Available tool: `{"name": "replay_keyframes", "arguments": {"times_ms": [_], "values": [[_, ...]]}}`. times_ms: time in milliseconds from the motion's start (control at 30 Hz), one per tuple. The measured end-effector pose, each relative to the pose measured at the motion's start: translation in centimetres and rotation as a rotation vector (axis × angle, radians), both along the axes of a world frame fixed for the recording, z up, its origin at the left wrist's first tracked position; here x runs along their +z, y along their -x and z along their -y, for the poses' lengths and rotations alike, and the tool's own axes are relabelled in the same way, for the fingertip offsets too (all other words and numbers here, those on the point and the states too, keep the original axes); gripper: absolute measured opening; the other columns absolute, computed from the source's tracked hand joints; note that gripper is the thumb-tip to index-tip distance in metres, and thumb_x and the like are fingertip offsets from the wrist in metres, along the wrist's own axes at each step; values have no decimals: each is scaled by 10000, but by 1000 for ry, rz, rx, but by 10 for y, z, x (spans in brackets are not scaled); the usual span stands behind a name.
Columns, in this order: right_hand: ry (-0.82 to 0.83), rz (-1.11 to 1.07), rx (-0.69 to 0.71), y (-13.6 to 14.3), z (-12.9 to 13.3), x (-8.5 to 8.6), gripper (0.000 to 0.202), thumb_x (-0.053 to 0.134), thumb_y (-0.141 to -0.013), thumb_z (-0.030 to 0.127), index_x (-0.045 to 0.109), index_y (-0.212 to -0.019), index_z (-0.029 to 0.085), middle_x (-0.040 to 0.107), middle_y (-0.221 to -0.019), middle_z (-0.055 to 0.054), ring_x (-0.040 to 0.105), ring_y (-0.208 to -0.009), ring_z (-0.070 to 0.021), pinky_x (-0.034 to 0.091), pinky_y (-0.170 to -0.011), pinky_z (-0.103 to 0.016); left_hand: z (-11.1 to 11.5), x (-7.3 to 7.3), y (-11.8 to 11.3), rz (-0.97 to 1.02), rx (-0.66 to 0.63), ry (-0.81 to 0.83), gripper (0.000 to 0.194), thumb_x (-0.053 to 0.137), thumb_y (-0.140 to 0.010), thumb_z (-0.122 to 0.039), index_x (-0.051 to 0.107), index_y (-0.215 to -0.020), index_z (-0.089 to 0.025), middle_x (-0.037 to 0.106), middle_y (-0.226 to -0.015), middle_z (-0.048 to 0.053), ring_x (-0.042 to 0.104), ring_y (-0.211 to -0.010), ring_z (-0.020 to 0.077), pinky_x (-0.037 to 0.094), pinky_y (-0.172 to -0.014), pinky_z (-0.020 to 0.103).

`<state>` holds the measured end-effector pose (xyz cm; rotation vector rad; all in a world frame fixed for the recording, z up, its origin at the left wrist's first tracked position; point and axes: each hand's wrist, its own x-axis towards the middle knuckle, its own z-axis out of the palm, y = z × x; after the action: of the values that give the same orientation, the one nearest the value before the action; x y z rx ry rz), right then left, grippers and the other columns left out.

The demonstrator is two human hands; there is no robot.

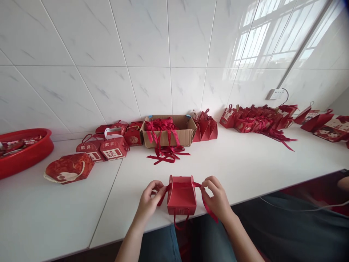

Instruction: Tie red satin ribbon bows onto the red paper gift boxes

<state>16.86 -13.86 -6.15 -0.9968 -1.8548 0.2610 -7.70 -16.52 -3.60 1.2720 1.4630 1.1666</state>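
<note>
Red satin ribbon [197,185] running left to right across a small open red cardboard box [181,197]

It sits at the near edge of the white table [131,182], between left hand [148,200] and right hand [217,198], neither clearly nearer, each pinching ribbon, thumb against fingers

One held box [181,196], one carton [185,138], one basin [40,154]

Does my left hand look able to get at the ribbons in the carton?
Probably yes: only table lies between your left hand and the carton, and ribbons spill over its near side. But the hand is pinching a strip by the red box, so it likely must let go first.
</note>
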Motion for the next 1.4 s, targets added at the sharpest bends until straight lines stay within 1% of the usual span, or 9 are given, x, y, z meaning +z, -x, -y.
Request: {"name": "replay_keyframes", "arguments": {"times_ms": [133, 367, 500, 633, 733, 833, 1000, 1133, 1400], "values": [[145, -143, -27, -6, 27, -8, 78, 570, -819, 147, 546, -808, 221, 502, -730, -20, 475, -641, -164, 405, -576, -283, 30, -12, 1, -168, 297, -146, 238, 626, -769, -464, 622, -810, -230, 613, -885, 39, 544, -874, 216, 409, -781, 275], [587, -245, 42, 11, 62, -28, 244, 536, -878, 379, 676, -974, 204, 491, -569, 5, 407, -484, -132, 310, -483, -263, 56, -21, -13, -94, 83, 15, 460, 484, -825, -594, 543, -574, -213, 400, -489, -20, 392, -509, 154, 351, -525, 260], [820, -345, 112, 21, 63, -32, 467, 427, -913, 509, 578, -1211, 184, 422, -468, 39, 389, -433, -131, 293, -458, -258, 52, -23, -19, -45, -27, 99, 537, 393, -861, -616, 424, -508, -213, 350, -464, -32, 334, -463, 131, 322, -494, 260], [1034, -547, 193, 27, 60, -33, 601, 341, -902, 612, 488, -1285, 173, 476, -452, 37, 360, -373, -116, 280, -403, -249, 44, -25, -17, 41, -23, 148, 547, 367, -862, -639, 485, -552, -204, 390, -492, -30, 370, -486, 130, 369, -531, 266], [966, -837, 135, 28, 53, -29, 511, 407, -886, 603, 594, -1113, 185, 513, -541, 21, 353, -391, -89, 267, -387, -238, 30, -21, -14, 214, 140, 59, 473, 453, -835, -627, 626, -801, -188, 547, -656, -2, 460, -574, 129, 381, -532, 247], [805, -1155, 48, 25, 42, -20, 401, 562, -848, 517, 585, -1152, 257, 525, -678, 25, 435, -498, -94, 376, -453, -233, 14, -11, -10, 508, 288, -32, 423, 634, -760, -530, 633, -1068, -241, 629, -914, 18, 573, -758, 140, 432, -573, 223], [670, -1365, 21, 14, 20, -1, 220, 712, -745, 380, 663, -930, 272, 601, -849, -10, 560, -678, -130, 496, -618, -281, -3, 13, -3, 833, 424, -82, 348, 765, -660, -414, 706, -962, -253, 648, -920, -4, 589, -723, 98, 448, -557, 187], [568, -1335, -1, 8, 7, 18, 171, 743, -707, 344, 611, -701, 234, 587, -727, 0, 566, -661, -145, 494, -612, -300, -5, 33, -2, 777, 446, -213, 255, 783, -643, -352, 727, -857, -225, 666, -847, -10, 569, -681, 90, 429, -533, 185], [382, -1015, -20, -3, -1, 66, 171, 731, -735, 325, 636, -825, 214, 560, -653, 13, 509, -598, -129, 422, -595, -289, -5, 71, -5, 322, 305, -424, 214, 686, -756, -386, 735, -768, -178, 617, -652, 8, 493, -612, 122, 422, -558, 241]]}}
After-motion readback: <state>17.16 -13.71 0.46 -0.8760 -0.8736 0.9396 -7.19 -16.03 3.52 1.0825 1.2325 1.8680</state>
